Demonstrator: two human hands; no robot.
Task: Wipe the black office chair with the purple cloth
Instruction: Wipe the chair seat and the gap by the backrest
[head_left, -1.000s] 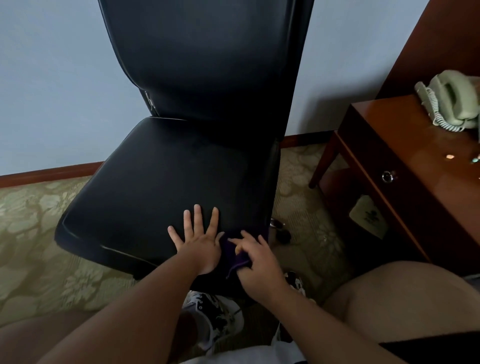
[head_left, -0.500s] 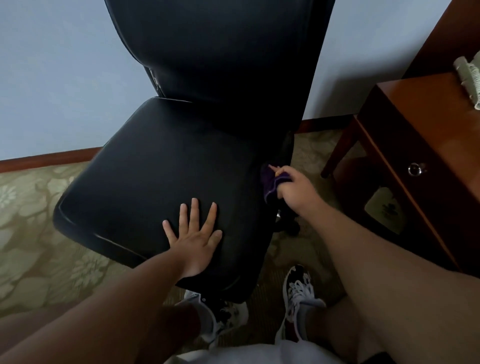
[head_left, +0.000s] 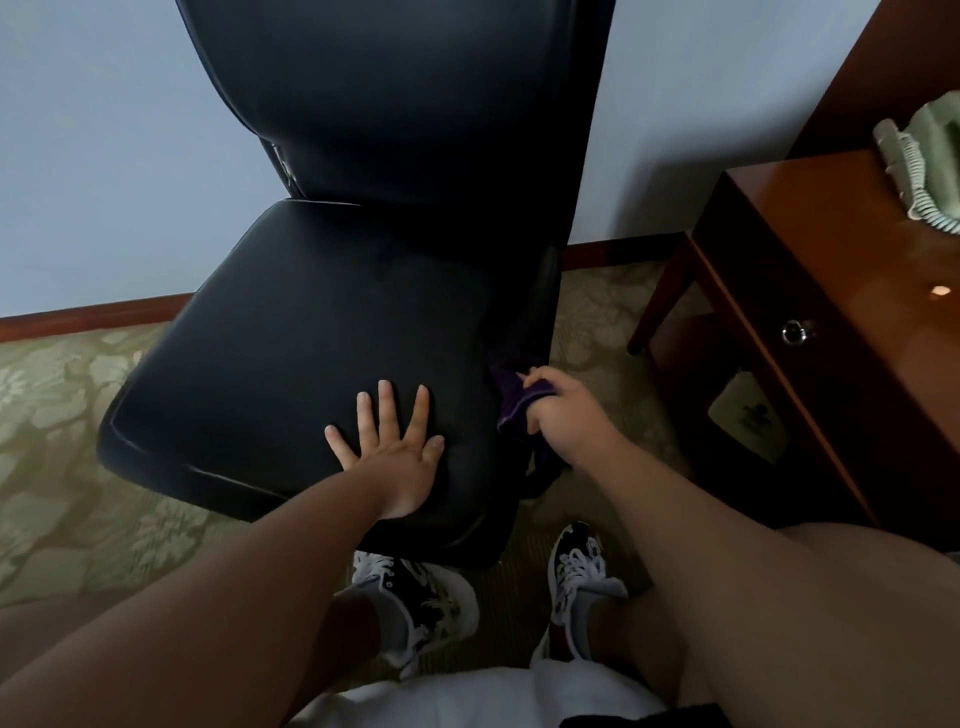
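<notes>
I'm bracing the chair (head_left: 311, 322) with my flat left hand (head_left: 395, 457); my right hand (head_left: 563, 415) is clenching the cloth (head_left: 511, 400), which may slip off the seat's edge.

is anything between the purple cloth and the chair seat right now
Nothing visible. The right hand grips the purple cloth at the right edge of the black chair seat. Only the left hand, flat on the seat's front, would block a sweep across the top there.
</notes>
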